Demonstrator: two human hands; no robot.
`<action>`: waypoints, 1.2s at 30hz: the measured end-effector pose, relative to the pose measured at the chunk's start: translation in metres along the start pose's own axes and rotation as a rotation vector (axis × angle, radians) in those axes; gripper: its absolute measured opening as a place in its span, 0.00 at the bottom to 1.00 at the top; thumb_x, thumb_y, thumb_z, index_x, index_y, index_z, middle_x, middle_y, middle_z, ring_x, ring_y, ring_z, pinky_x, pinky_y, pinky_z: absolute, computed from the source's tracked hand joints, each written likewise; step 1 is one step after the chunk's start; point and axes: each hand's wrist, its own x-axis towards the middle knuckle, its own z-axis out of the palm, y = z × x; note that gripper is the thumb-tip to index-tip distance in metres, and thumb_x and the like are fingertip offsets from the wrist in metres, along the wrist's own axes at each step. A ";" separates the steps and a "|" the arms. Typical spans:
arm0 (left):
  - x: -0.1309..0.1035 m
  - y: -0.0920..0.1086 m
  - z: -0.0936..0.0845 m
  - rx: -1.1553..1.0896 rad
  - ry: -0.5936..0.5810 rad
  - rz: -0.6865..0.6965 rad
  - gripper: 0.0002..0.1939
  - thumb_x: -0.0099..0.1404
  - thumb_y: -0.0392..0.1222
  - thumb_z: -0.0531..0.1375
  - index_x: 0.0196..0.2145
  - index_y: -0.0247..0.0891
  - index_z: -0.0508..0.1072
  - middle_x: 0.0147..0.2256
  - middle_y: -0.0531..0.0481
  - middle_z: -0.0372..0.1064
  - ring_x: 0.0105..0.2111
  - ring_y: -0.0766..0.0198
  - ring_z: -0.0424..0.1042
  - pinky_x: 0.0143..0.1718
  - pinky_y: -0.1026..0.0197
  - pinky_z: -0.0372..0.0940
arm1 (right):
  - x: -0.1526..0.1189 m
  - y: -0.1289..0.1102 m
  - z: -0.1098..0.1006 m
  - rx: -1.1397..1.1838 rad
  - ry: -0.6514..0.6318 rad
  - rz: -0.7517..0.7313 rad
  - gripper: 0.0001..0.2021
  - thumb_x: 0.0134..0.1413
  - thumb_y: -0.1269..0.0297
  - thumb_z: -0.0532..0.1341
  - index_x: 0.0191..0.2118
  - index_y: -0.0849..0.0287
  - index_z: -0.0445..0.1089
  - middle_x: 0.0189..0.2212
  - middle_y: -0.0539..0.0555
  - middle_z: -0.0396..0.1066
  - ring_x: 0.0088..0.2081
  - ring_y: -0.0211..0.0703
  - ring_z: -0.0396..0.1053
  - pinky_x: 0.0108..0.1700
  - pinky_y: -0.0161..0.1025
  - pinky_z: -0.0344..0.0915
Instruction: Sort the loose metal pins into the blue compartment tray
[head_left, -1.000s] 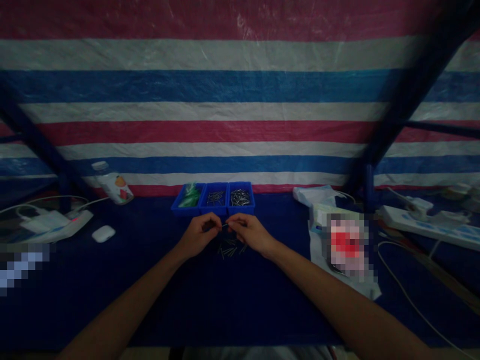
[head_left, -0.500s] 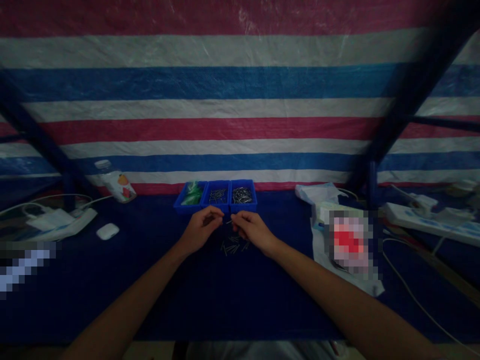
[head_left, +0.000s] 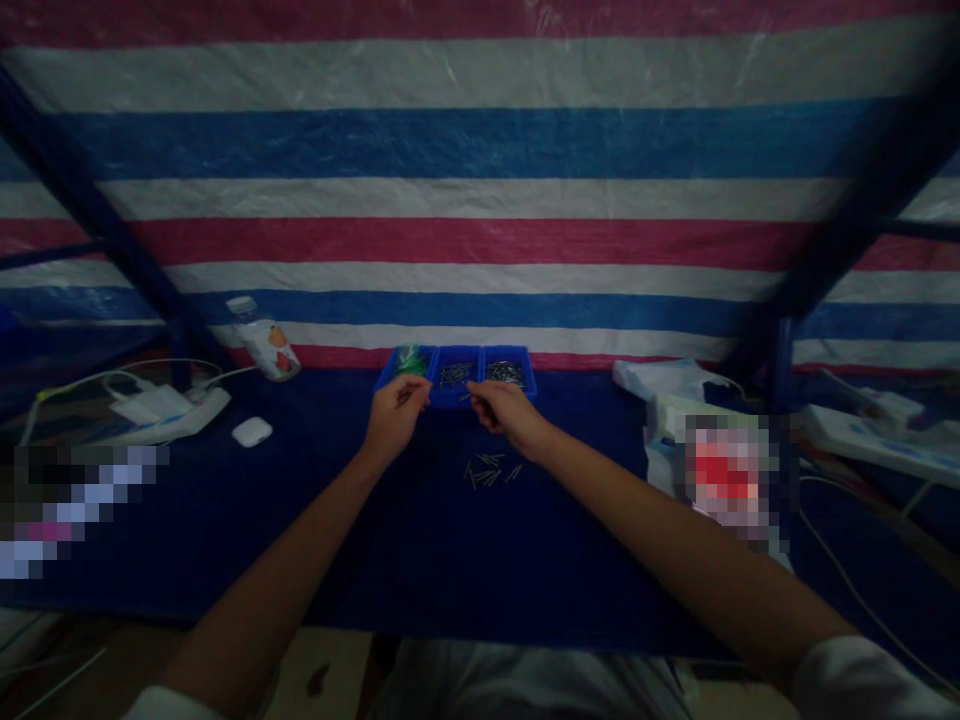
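My right hand [head_left: 506,410] is pinched on a thin metal pin [head_left: 465,397], like a nail or screw, above the front edge of the blue bins. Just left of it, my left hand [head_left: 397,412] has thumb and fingertips together in front of the left bin [head_left: 382,376]. Whatever those fingers may hold is too small to tell. Green pieces in a clear bag [head_left: 411,360] lie in the left bin. Several dark pins [head_left: 456,373] fill the middle bin, and shinier ones [head_left: 506,373] fill the right bin. A loose pile of pins [head_left: 486,470] lies on the table below my hands.
A blue table [head_left: 420,550] runs to a striped tarp wall [head_left: 480,240]. At left stand a bottle [head_left: 264,342], a white case [head_left: 252,431] and a power strip [head_left: 202,410]. To the right are plastic packaging [head_left: 664,378], another power strip [head_left: 870,440] and a loose cable [head_left: 832,555].
Both hands have moved forward, toward the bins, and farther apart. The pile of pins is now more uncovered. The whole view has shifted slightly.
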 end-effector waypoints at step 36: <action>-0.022 0.011 0.007 0.524 -0.868 0.208 0.07 0.63 0.43 0.61 0.36 0.39 0.76 0.34 0.51 0.71 0.31 0.64 0.70 0.32 0.64 0.63 | -0.068 0.031 -0.036 -1.270 -0.170 -0.451 0.11 0.63 0.63 0.53 0.44 0.57 0.71 0.41 0.56 0.68 0.41 0.42 0.67 0.41 0.38 0.61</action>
